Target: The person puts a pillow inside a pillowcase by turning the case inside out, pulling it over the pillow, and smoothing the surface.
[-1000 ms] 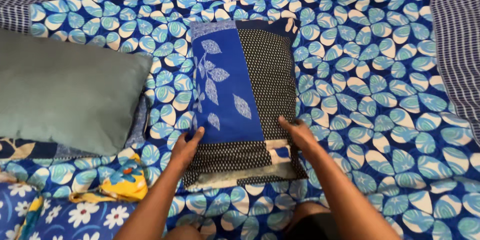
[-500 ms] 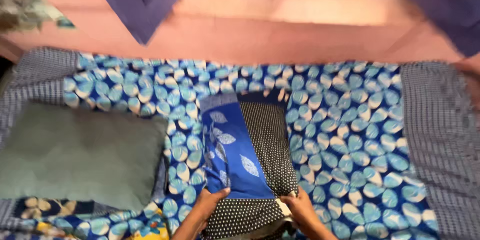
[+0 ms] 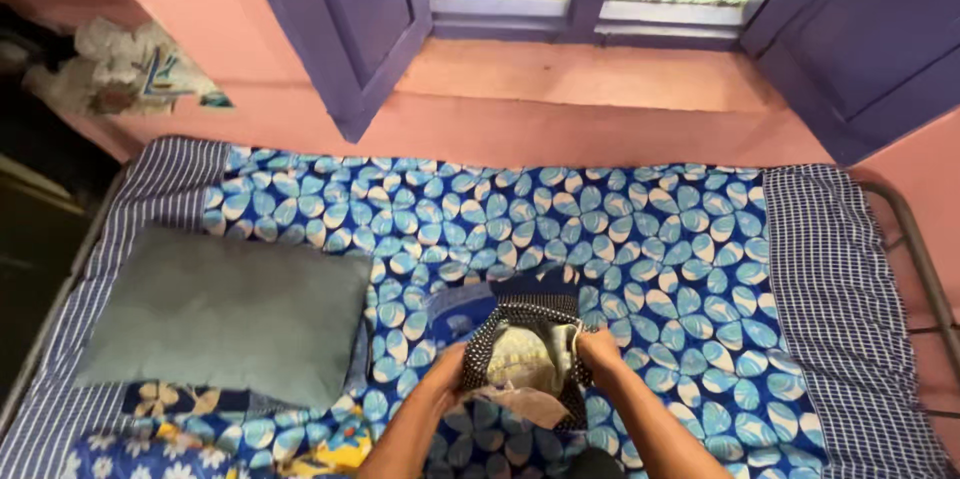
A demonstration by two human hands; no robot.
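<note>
Fingers (image 3: 585, 339) of the right hand (image 3: 598, 351) are curled over the right edge of the pillow (image 3: 520, 354), pinching the dotted black cover there, and the fingers of the left hand (image 3: 446, 371) are closed on the left edge of that same cover, so both hands grip it and pull its mouth wide. Pale, worn stuffing shows through the opening between them. That pillow is raised on end at the near middle of the bed (image 3: 690, 269), its blue leaf-printed side turned away from the person and its far end resting on the flowered blue sheet. A flat grey cushion (image 3: 225, 314) lies well apart on the left side of the bed, with a bit of yellow flowered cloth (image 3: 335, 454) near its near-right corner. Checked blue cloth runs down both side edges of the bed. Beyond the bed stands a pink wall (image 3: 560, 104) with a window and purple shutters (image 3: 340, 9) swung open.
</note>
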